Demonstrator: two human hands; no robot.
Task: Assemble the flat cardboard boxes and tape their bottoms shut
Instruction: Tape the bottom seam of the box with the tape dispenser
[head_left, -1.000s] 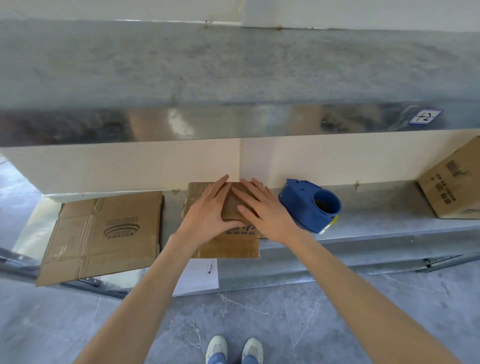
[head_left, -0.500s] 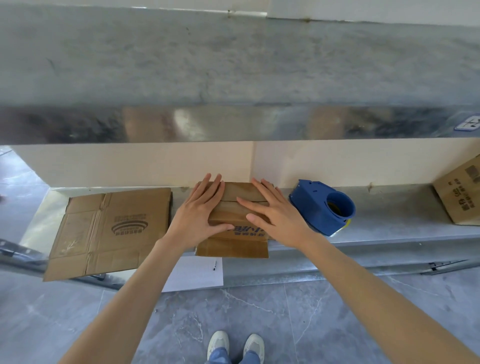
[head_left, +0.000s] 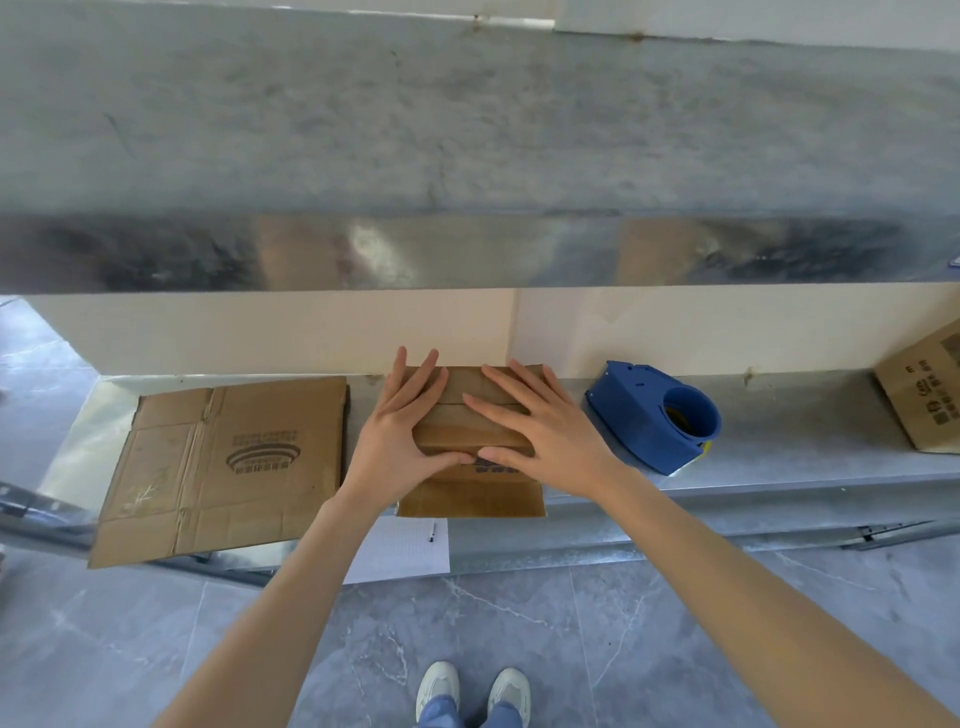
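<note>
A: In the head view, a small cardboard box (head_left: 470, 441) is seen on the metal shelf (head_left: 779, 457), set against the back wall, with its folded flaps turned up. What is being done to it?

B: The flaps are pressed flat by both hands. The left hand (head_left: 400, 436) is laid open on the left part, fingers spread and pointing away, thumb drawn in toward the middle seam. The right hand (head_left: 540, 431) is laid open on the right part in the same way. Nothing is gripped by either; only downward pressure appears to be applied.

A: What could go wrong from here?

B: The blue tape dispenser (head_left: 654, 415) stands just beside the box on the right and is not held. If one hand is lifted to fetch it, the flaps may spring up, since no tape can be made out across the seam. The front of the box also juts past the shelf edge, so a shove from the dispenser could tip or slide it off.

A: And the rest of the work?

B: A flattened box (head_left: 223, 462) lies to the left, not yet opened, its near corner overhanging the shelf; it could be knocked down by an elbow. Another carton (head_left: 924, 395) is cut off at the right edge.
</note>
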